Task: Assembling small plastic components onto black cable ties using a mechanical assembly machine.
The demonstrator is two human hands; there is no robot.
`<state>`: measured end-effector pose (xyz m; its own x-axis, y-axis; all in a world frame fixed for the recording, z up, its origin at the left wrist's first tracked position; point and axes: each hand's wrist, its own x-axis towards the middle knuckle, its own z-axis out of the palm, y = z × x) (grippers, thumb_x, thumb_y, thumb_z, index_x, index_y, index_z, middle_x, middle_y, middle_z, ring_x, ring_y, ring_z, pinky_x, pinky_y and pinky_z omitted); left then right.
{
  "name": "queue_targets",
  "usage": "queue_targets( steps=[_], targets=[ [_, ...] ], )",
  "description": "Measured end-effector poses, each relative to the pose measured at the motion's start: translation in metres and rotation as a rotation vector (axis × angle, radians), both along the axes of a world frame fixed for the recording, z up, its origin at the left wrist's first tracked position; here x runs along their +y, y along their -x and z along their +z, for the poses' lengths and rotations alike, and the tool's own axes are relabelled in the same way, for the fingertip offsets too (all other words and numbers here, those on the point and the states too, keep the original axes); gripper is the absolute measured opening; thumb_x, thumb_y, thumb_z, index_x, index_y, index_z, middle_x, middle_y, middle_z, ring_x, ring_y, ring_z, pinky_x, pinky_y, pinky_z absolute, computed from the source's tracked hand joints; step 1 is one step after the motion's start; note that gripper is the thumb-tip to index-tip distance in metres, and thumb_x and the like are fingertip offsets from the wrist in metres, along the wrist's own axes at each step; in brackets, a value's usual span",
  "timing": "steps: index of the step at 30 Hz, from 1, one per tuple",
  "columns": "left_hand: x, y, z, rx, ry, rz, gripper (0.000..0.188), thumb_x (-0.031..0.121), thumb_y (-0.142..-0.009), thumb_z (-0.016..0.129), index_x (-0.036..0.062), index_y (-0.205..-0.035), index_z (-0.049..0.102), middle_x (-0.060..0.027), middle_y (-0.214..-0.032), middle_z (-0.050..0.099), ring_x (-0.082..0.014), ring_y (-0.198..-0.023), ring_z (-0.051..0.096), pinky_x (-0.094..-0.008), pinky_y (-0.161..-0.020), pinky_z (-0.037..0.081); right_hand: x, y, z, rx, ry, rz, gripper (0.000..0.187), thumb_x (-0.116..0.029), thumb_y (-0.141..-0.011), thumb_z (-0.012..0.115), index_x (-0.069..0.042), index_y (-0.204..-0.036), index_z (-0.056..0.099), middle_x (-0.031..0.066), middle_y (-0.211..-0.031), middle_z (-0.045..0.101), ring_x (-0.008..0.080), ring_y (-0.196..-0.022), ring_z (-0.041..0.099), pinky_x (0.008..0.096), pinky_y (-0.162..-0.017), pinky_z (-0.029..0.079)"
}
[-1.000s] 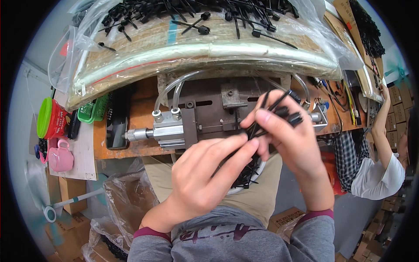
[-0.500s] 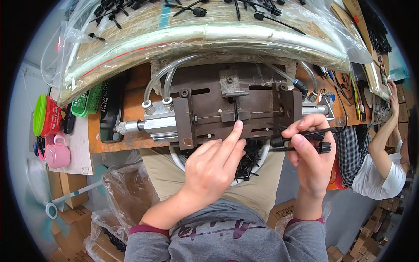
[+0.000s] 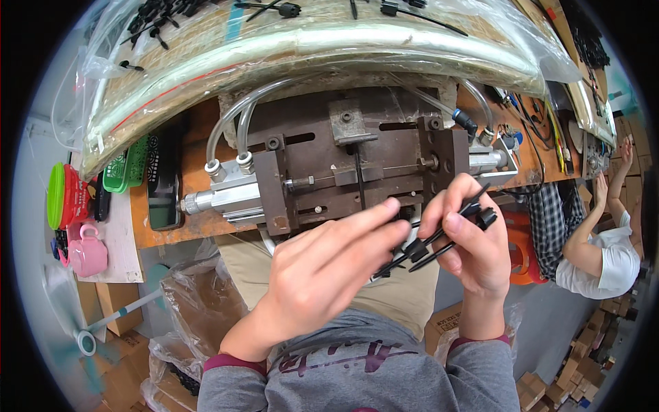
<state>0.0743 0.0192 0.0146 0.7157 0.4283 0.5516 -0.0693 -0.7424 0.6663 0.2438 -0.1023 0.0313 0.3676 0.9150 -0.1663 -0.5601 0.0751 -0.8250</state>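
Note:
My right hand (image 3: pixel 473 240), to the right in front of the metal fixture, pinches several black plastic stems with thick heads (image 3: pixel 439 237) between thumb and fingers. Beside it, my left hand (image 3: pixel 329 264) reaches across with its fingers stretched out, the tips close to the ends of those stems; whether they touch is blurred. Behind both hands is the brown metal clamping fixture (image 3: pixel 405 152), which has a small grey block (image 3: pixel 350 176) at its middle. One black stem (image 3: pixel 360 175) stretches across that block, its near end partly behind my left fingers.
Silver air cylinders (image 3: pixel 237 199) with clear hoses flank the fixture on an orange bench (image 3: pixel 154 233). A plastic-covered board (image 3: pixel 309 51) carries more black stems at the back. Left are green baskets (image 3: pixel 127 165) and a pink cup (image 3: pixel 89 250). A co-worker (image 3: pixel 597 257) sits at right.
My left hand has left the stem on the fixture's block and moved toward my right hand. The stems in my right hand have tilted toward the left hand, and the view has shifted slightly.

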Motion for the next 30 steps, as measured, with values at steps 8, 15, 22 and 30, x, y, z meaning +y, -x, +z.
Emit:
queue_targets(
  steps=[8,15,22,30],
  targets=[
    [-0.003,0.013,0.01,0.011,-0.061,-0.104,0.034,0.003,-0.065,0.081,0.0047,-0.099,0.076,-0.0114,-0.103,0.069,-0.0207,-0.083,0.069,-0.0284,-0.068,0.057,0.005,0.008,0.001,0.001,0.066,0.109,0.012,-0.003,-0.09,0.065,0.0,-0.094,0.054,0.0134,-0.087,0.064,0.0073,-0.054,0.053,0.0188,-0.041,0.041],
    [0.0,0.013,-0.014,0.071,-0.077,0.111,0.031,0.0,-0.068,0.079,-0.0026,-0.098,0.07,-0.0166,-0.113,0.066,-0.0189,-0.071,0.067,-0.0284,-0.062,0.054,-0.009,0.005,0.002,-0.191,-0.04,-0.236,0.012,-0.001,-0.087,0.066,0.004,-0.092,0.056,0.0175,-0.09,0.061,0.009,-0.051,0.052,0.0203,-0.044,0.044],
    [-0.005,-0.003,-0.026,0.237,-0.324,0.218,0.029,0.008,-0.067,0.081,0.0027,-0.093,0.07,-0.0137,-0.12,0.068,-0.0158,-0.059,0.062,-0.0253,-0.054,0.048,-0.012,0.018,0.001,-0.547,-0.093,-0.408,0.02,0.002,-0.079,0.073,0.004,-0.093,0.059,0.0175,-0.101,0.058,0.0133,-0.072,0.058,0.0225,-0.053,0.05],
    [-0.001,-0.003,-0.023,0.25,-0.305,0.216,0.029,0.011,-0.068,0.081,0.0043,-0.094,0.071,-0.0114,-0.118,0.069,-0.0137,-0.055,0.059,-0.0247,-0.053,0.047,-0.02,0.026,-0.008,-1.253,-0.026,-0.564,0.033,0.007,-0.071,0.081,-0.001,-0.096,0.062,0.0138,-0.098,0.065,0.0211,-0.083,0.066,0.0287,-0.075,0.057]
  ],
)
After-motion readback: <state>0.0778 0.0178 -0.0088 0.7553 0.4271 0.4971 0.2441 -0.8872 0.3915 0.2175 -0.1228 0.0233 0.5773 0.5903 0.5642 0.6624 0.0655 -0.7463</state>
